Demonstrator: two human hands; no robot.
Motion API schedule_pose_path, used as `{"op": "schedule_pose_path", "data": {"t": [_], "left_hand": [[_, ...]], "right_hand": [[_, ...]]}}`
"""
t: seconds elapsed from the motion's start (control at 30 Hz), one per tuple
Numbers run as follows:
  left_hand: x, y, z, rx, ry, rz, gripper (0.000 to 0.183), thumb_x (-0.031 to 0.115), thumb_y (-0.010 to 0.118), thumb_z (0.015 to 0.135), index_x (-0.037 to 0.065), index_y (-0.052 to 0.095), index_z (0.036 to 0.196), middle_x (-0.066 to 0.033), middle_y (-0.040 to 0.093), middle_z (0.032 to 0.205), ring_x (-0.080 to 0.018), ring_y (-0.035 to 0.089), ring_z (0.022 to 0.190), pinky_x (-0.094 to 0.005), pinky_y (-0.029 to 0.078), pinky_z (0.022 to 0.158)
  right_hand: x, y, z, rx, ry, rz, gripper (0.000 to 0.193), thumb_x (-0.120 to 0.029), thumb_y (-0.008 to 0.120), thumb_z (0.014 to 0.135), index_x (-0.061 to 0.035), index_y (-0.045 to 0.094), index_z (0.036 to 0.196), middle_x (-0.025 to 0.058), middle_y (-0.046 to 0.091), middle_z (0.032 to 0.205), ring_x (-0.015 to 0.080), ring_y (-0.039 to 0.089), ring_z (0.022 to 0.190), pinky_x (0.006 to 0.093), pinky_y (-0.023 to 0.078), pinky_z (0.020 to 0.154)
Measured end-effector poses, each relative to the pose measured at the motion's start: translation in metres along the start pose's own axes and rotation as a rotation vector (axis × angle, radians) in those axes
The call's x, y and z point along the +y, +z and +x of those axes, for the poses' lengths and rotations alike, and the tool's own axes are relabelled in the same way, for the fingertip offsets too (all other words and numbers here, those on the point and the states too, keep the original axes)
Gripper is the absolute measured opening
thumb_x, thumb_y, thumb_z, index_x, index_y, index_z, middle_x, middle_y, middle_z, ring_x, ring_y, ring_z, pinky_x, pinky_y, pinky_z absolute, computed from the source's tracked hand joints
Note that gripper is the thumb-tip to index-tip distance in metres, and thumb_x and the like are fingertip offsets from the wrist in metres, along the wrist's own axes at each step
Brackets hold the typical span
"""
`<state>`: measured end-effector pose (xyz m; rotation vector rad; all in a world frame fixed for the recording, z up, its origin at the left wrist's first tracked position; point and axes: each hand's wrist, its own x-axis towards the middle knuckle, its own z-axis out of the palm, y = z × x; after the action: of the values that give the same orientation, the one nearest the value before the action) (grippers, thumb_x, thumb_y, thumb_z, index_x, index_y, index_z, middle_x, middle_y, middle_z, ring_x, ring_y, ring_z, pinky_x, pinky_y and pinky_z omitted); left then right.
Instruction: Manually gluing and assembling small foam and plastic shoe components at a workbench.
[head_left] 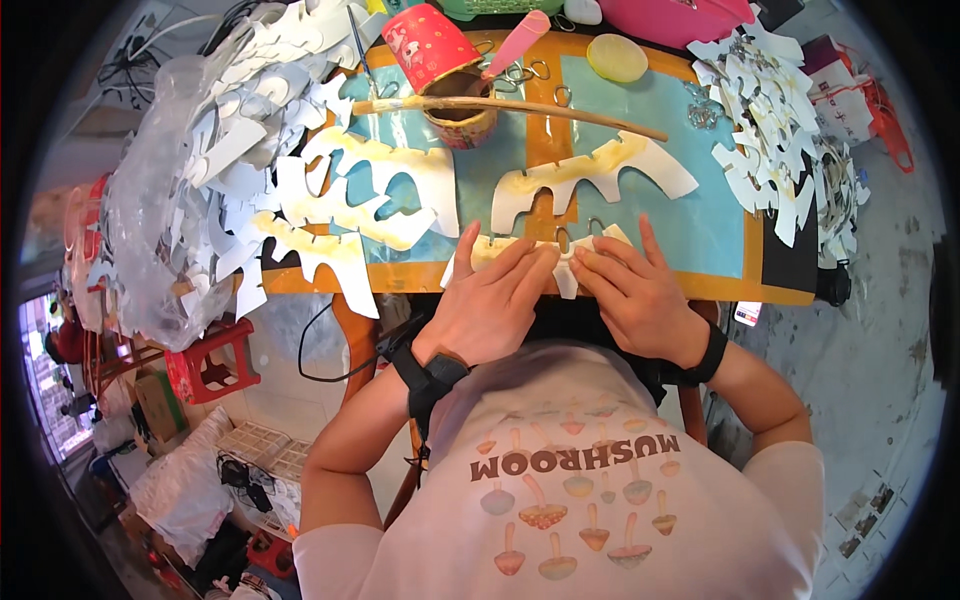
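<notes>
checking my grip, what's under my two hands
Under the left hand and right hand, parts of a white cutout with yellowish staining show around and between the fingers. What lies directly beneath the fingers is covered and can't be seen.

Table [715, 235] with white cutouts [645, 155], red tub [430, 48]

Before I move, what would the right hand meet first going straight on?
Probably the left hand, just across a narrow gap; depth is unclear, so the metal ring there might come first.
</notes>
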<state>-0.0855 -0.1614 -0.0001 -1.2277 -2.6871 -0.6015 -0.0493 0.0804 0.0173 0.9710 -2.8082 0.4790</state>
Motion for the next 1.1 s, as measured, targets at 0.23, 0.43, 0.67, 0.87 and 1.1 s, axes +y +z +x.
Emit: {"op": "schedule_pose_path", "data": {"t": [0.23,0.43,0.67,0.87,1.1], "left_hand": [[-0.005,0.007,0.006,0.078,0.052,-0.026,0.045,-0.003,0.066,0.072,0.011,0.065,0.115,-0.001,0.065,0.119,-0.0214,0.057,0.126,-0.0602,0.013,0.12],[0.001,0.004,0.016,0.086,-0.008,-0.1,0.036,-0.005,0.065,0.07,0.011,0.063,0.103,-0.0018,0.061,0.119,-0.0263,0.051,0.131,-0.0598,0.016,0.118],[0.007,0.007,0.011,0.126,-0.057,-0.137,0.036,-0.004,0.065,0.072,0.013,0.066,0.103,-0.0069,0.056,0.123,-0.0315,0.048,0.129,-0.0589,0.02,0.115],[0.012,0.006,0.004,0.214,-0.077,-0.008,0.03,0.001,0.067,0.076,0.013,0.073,0.102,-0.01,0.05,0.13,-0.03,0.046,0.126,-0.0563,0.024,0.111],[0.019,0.015,0.018,0.303,-0.183,-0.07,0.013,0.009,0.073,0.08,0.011,0.068,0.092,-0.0092,0.058,0.117,-0.0317,0.05,0.119,-0.0509,0.031,0.101]], "right_hand": [[0.0,0.002,0.0,0.03,0.024,0.069,0.044,-0.003,0.064,0.081,-0.0007,0.065,0.125,0.0115,0.065,0.124,0.0284,0.057,0.125,0.0617,0.021,0.122],[0.016,0.0,-0.002,0.24,0.223,0.481,0.038,0.003,0.057,0.089,-0.0053,0.062,0.126,0.0122,0.066,0.12,0.0316,0.057,0.123,0.0604,0.022,0.121],[-0.007,0.01,0.003,0.239,0.119,0.17,0.036,0.004,0.055,0.09,-0.0068,0.06,0.124,0.0102,0.067,0.112,0.0329,0.06,0.118,0.061,0.022,0.121],[0.018,-0.004,0.003,0.379,0.339,0.539,0.037,0.005,0.055,0.089,-0.0041,0.058,0.125,0.0096,0.068,0.108,0.0319,0.064,0.112,0.0612,0.026,0.12],[0.017,0.004,-0.007,0.387,0.28,0.446,0.038,0.008,0.059,0.087,-0.0014,0.061,0.124,0.0152,0.07,0.101,0.0338,0.067,0.097,0.044,0.052,0.091]]}}
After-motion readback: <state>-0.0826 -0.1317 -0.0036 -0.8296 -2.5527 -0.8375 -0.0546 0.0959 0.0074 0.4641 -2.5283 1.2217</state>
